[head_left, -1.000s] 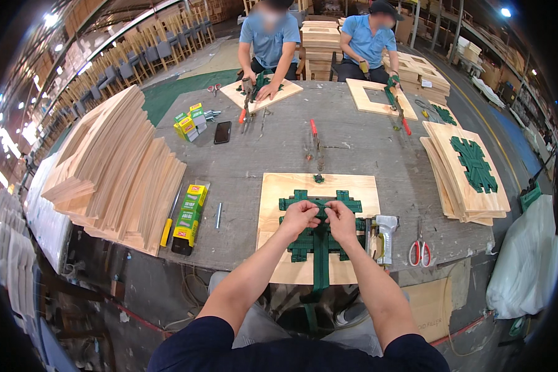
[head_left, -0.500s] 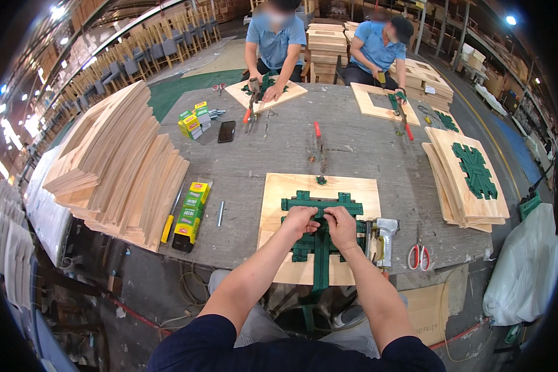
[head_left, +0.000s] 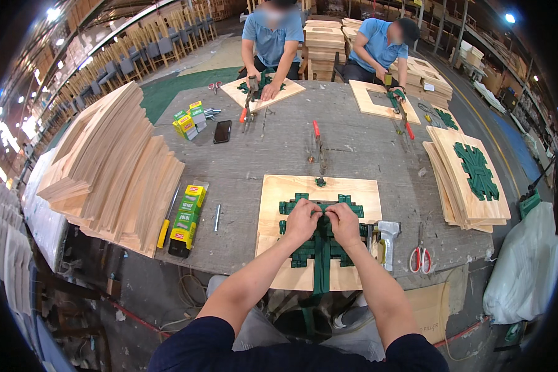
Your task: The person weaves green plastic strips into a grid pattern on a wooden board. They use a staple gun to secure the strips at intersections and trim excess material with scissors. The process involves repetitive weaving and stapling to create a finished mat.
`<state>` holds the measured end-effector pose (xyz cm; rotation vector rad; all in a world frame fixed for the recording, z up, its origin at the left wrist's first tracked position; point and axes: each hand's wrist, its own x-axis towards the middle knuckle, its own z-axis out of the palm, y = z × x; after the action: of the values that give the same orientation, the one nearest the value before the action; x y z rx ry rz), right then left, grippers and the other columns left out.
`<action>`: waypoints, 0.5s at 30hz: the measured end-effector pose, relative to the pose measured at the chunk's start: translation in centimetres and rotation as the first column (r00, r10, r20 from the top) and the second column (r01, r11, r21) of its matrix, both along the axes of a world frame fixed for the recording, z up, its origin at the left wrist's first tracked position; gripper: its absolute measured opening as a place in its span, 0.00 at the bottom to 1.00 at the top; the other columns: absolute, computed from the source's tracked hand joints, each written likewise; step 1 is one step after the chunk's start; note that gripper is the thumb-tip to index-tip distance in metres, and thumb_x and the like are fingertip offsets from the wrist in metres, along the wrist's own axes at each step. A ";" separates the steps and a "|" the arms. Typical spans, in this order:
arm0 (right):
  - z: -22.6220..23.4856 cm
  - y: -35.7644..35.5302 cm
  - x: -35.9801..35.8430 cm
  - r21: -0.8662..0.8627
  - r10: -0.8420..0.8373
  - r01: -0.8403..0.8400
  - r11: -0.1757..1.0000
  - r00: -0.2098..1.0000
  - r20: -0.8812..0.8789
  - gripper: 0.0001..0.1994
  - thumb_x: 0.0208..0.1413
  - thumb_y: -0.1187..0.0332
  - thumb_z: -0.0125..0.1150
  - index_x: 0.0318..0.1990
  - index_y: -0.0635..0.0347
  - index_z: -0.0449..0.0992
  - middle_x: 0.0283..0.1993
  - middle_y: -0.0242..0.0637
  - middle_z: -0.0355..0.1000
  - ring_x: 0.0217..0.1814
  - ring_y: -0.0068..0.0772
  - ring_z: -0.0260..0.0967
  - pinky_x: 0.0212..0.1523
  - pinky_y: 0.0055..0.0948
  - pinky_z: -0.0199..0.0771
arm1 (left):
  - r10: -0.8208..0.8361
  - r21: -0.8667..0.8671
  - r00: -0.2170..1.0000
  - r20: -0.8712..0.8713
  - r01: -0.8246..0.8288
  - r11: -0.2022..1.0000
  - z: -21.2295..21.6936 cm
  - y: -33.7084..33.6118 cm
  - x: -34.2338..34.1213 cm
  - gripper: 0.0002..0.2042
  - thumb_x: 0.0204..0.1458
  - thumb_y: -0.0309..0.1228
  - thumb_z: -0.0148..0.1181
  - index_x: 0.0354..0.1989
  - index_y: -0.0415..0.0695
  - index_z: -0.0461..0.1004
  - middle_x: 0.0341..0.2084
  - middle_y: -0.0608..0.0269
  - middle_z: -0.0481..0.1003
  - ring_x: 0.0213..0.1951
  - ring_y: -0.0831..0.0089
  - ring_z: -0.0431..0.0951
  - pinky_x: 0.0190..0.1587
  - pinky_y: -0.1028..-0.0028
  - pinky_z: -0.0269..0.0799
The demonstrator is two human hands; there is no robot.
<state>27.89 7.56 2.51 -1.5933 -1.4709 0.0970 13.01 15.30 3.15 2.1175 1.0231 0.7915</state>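
Observation:
Both of my hands are closed at the fingertips on the green webbing strap (head_left: 322,263), close together near the top of the woven bands. My left hand (head_left: 302,222) pinches it from the left, and my right hand (head_left: 343,224) from the right. The strap's long end runs down over the near edge of the wooden panel (head_left: 369,192). Across the panel, green webbing (head_left: 349,199) crosses in a lattice; my hands hide part of it. A small dark green scrap (head_left: 320,181) lies near the panel's far edge.
A staple gun (head_left: 387,243) lies by the panel's right edge, with red-handled scissors (head_left: 420,259) beyond. Wooden panels (head_left: 115,180) are stacked at left, near a yellow-green staple box (head_left: 188,214). Finished panels (head_left: 468,177) sit at right. Two co-workers work across the table (head_left: 248,167).
My left fingertips have moved up and right along the strap, meeting my right fingertips. The right-hand co-worker's hand and tool have shifted slightly.

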 end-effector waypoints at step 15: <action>-1.1 7.7 2.8 -0.472 -0.252 0.298 0.829 0.954 0.160 0.05 0.56 0.67 0.66 0.37 0.55 0.82 0.43 0.43 0.76 0.47 0.50 0.76 0.48 0.47 0.77 | -0.076 0.389 0.967 -0.242 0.169 0.906 -2.9 -0.5 0.6 0.23 0.62 0.37 0.59 0.65 0.44 0.70 0.66 0.57 0.67 0.71 0.45 0.58 0.72 0.44 0.53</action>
<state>30.69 15.25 1.43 -2.2405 -1.3289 0.2529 13.62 14.79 0.24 2.6511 0.8771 0.7687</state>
